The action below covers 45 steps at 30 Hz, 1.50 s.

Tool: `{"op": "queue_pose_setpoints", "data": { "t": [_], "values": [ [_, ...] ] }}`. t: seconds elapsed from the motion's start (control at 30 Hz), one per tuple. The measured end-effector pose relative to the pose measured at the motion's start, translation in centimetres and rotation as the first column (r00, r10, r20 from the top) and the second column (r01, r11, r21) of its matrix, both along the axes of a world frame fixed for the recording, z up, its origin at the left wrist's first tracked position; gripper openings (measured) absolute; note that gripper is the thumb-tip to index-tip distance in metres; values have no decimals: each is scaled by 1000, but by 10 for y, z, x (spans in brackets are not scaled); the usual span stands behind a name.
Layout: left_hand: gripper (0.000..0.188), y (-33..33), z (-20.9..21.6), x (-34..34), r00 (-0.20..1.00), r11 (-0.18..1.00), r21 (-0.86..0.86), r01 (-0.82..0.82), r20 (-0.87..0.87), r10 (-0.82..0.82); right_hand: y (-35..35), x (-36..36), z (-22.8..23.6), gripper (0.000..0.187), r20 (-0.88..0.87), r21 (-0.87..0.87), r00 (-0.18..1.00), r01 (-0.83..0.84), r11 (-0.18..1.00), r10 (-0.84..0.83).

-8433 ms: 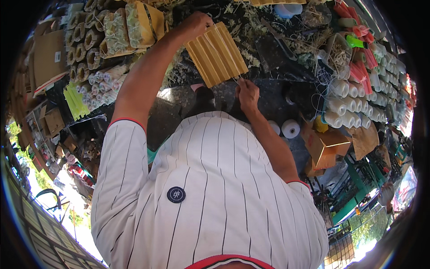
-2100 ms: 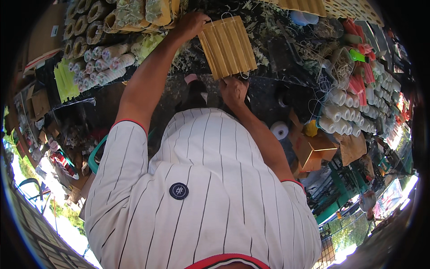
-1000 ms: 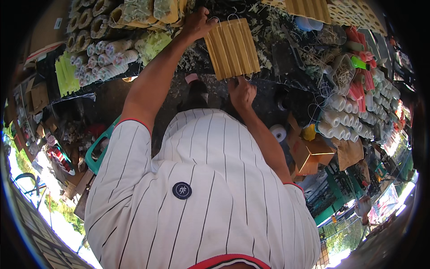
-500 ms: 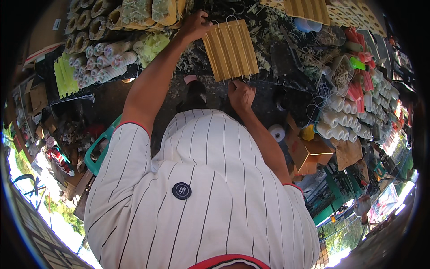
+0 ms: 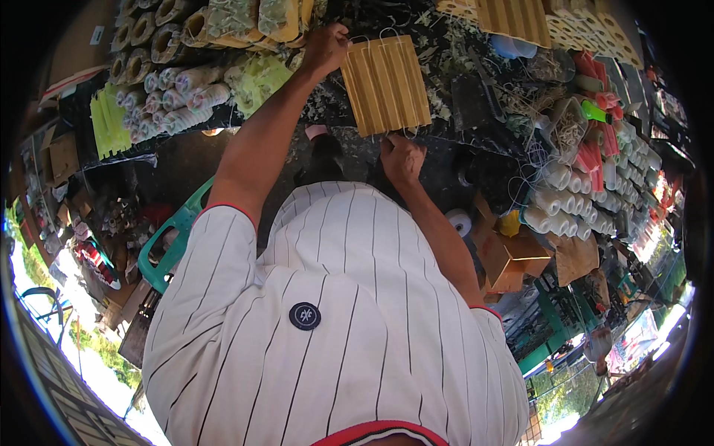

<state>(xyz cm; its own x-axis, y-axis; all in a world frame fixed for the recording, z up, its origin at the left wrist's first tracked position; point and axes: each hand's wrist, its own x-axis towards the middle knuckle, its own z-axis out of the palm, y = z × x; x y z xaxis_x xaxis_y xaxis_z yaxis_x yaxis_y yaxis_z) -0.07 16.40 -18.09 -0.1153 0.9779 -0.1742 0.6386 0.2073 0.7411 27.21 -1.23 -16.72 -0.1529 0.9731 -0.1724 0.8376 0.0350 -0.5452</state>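
Observation:
A tan slab [image 5: 387,85] with deep lengthwise ridges, which looks like a mould or a waxy block, lies flat on the dark worktop in front of me. White string [image 5: 388,31] loops out past its far edge, and short bits of string show along its near edge. My left hand [image 5: 326,52] is closed at the slab's far left corner, fingers curled beside a string loop. At the middle of the near edge my right hand [image 5: 403,157] is closed, its fingertips pinched close against the slab. What either hand pinches is hidden.
Wrapped rolls [image 5: 177,97] and hollow tan blocks [image 5: 167,44] are stacked at the left, by pale green shavings [image 5: 256,80]. White rolls [image 5: 558,197] pile up at the right, near a cardboard box [image 5: 513,260]. A green chair [image 5: 167,245] stands at my left.
My left hand has shifted slightly nearer along the slab's corner. The slab sits marginally further right and nearer in view. My right hand stays at the near edge.

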Motion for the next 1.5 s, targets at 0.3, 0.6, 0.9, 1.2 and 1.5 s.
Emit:
{"op": "queue_pose_setpoints", "data": {
  "t": [0.3,0.6,0.9,1.2,1.5],
  "values": [
    [83,13,7,12,996,998,-57,-37,-89,32,1,-2,0,9,-31,88,999,22,996,-19],
    [88,15,-17,0,998,998,18,-54,33,54,4,-2,6,10,-26,80,1000,-5,997,7],
    [54,2,3,6,998,995,-74,-67,-10,66,7,-3,10,21,0,-2,1000,-22,1000,22],
    [47,-25,-22,-9,992,992,77,-101,81,94,6,1,12,25,17,-46,999,-46,998,46],
    [47,-23,-14,4,987,988,64,-141,82,135,-18,40,32,36,96,-238,992,-59,969,84]
  ]
}}
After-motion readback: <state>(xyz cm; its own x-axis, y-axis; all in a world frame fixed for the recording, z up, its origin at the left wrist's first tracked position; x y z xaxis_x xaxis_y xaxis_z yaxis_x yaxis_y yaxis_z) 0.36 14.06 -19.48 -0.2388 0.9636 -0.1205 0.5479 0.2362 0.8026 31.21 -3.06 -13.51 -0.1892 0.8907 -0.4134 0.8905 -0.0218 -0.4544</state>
